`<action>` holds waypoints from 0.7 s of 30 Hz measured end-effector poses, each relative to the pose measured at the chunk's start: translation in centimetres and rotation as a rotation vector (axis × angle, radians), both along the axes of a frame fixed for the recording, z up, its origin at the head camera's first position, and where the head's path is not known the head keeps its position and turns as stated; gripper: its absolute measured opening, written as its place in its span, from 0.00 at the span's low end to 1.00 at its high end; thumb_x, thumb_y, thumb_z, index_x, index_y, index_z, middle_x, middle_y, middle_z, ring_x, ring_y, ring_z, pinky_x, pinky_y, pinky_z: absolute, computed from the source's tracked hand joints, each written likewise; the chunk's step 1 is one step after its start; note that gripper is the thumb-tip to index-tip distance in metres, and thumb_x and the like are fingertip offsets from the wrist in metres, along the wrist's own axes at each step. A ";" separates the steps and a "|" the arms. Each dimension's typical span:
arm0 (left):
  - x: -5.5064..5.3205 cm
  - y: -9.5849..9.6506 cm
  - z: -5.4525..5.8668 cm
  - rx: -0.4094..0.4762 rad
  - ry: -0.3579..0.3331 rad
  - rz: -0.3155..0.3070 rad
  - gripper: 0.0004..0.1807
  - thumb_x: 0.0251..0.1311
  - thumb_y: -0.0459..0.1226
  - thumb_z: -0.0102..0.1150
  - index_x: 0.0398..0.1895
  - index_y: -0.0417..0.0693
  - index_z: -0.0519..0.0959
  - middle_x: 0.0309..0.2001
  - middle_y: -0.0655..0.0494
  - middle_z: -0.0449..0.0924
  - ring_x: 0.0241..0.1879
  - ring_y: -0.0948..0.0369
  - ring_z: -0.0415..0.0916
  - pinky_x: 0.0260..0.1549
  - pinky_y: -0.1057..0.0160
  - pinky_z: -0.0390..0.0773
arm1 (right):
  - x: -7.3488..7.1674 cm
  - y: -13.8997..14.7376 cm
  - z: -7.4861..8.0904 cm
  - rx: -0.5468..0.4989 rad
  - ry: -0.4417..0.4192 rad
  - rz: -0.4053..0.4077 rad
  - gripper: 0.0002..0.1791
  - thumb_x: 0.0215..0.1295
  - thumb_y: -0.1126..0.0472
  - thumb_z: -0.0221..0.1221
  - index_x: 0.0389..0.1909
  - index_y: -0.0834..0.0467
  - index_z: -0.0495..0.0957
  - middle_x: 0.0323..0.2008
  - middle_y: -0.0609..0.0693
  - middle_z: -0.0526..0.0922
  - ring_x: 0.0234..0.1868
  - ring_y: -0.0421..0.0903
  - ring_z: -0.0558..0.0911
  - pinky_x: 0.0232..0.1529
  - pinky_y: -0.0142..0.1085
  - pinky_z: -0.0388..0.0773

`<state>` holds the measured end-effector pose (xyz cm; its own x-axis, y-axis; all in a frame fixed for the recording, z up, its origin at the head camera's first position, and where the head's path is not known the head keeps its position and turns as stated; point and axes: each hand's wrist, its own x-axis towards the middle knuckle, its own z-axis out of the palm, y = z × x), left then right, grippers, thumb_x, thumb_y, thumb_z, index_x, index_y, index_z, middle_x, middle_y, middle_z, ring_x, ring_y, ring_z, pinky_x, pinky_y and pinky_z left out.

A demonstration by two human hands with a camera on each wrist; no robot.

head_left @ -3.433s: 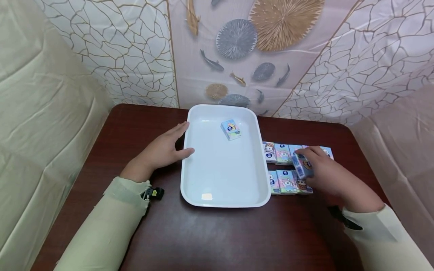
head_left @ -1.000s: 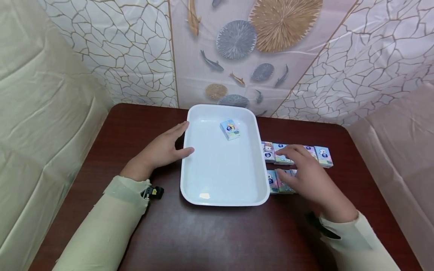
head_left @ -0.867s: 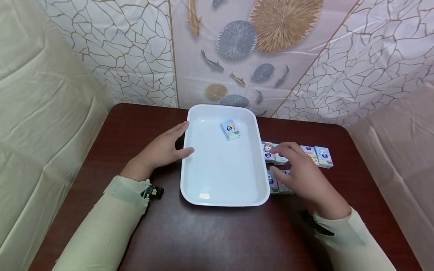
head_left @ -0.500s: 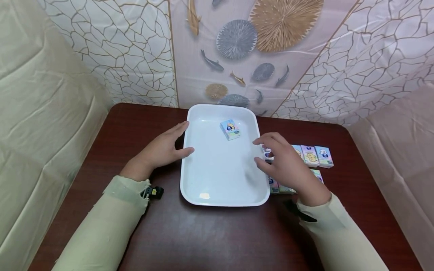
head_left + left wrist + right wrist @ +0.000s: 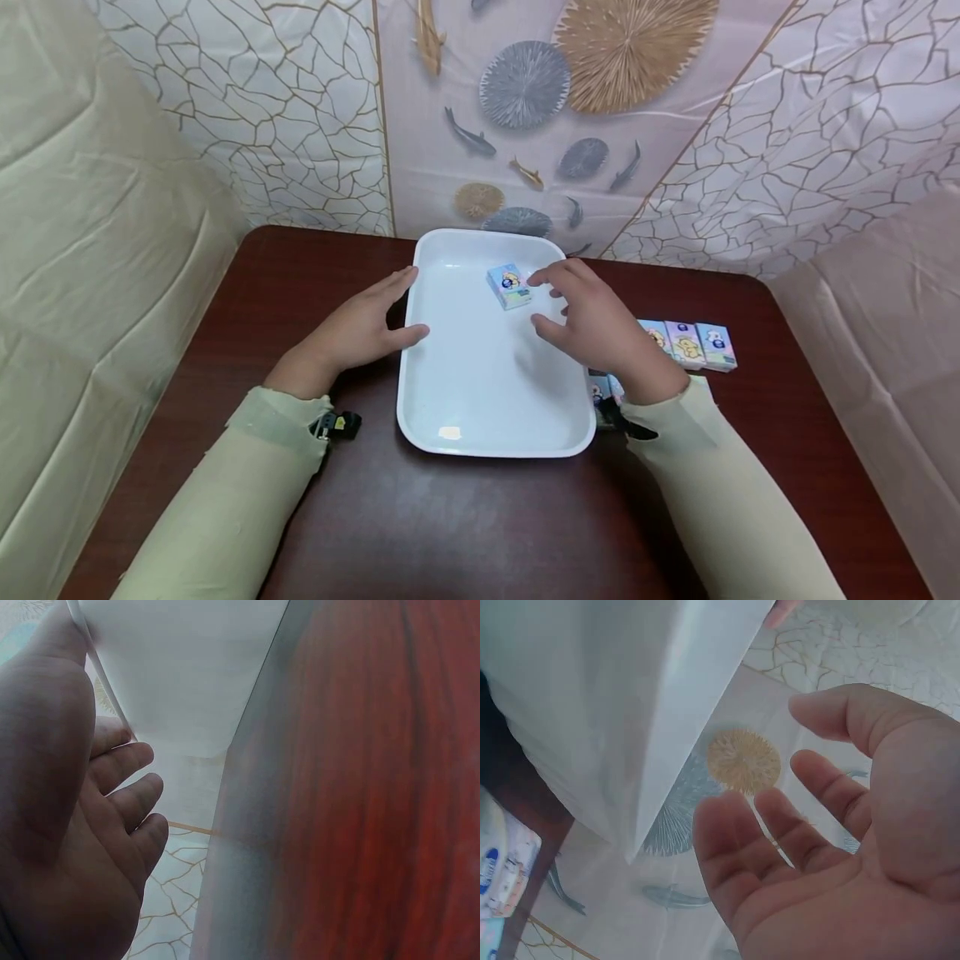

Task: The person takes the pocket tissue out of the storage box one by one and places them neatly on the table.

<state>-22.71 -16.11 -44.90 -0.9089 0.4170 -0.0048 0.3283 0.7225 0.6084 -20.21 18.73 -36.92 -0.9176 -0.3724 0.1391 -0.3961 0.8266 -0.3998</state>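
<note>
A white tray [image 5: 495,417] stands in the middle of the dark table. Inside it, toward the far right, lies a small tissue pack [image 5: 509,287] in pastel blue with a cartoon print. My left hand [image 5: 352,333] rests on the tray's left rim, fingers and thumb spread along it; the left wrist view shows its fingers against the tray wall. Over the tray's right part hovers my right hand [image 5: 592,317], thumb and fingers apart with nothing between them. Its index fingertip is right at the pack's right edge in the head view.
To the right of the tray, several similar packs [image 5: 686,344] lie in two rows, partly hidden by my right hand and forearm. A patterned curtain [image 5: 517,167] hangs behind the table, and pale cloth [image 5: 90,292] closes off the sides.
My right hand set the pack it held back among the rows on the right, then moved left, unladen, over the tray to the pack inside. The left hand has stayed put.
</note>
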 end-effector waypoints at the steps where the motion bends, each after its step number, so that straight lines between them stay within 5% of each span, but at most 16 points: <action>1: 0.0 0.0 0.0 -0.002 0.000 0.000 0.56 0.64 0.72 0.56 0.87 0.65 0.44 0.86 0.66 0.43 0.85 0.58 0.46 0.81 0.48 0.57 | -0.3 -0.2 0.1 0.003 -0.005 -0.003 0.27 0.66 0.54 0.71 0.65 0.50 0.78 0.65 0.50 0.74 0.60 0.54 0.81 0.49 0.47 0.89; 9: -0.1 -0.1 -0.1 -0.009 -0.005 0.004 0.55 0.64 0.71 0.56 0.87 0.68 0.43 0.87 0.63 0.44 0.85 0.57 0.46 0.81 0.47 0.58 | -2.2 -1.3 0.7 -0.010 -0.035 -0.029 0.27 0.67 0.54 0.70 0.66 0.50 0.78 0.67 0.50 0.74 0.59 0.53 0.81 0.45 0.45 0.88; 21: -0.2 -0.1 -0.2 0.016 -0.001 -0.011 0.55 0.64 0.72 0.56 0.87 0.67 0.44 0.87 0.62 0.44 0.85 0.58 0.46 0.80 0.47 0.59 | -6.7 -3.0 -1.2 0.086 -0.195 -0.097 0.36 0.62 0.59 0.73 0.72 0.47 0.73 0.67 0.54 0.72 0.58 0.54 0.79 0.54 0.48 0.85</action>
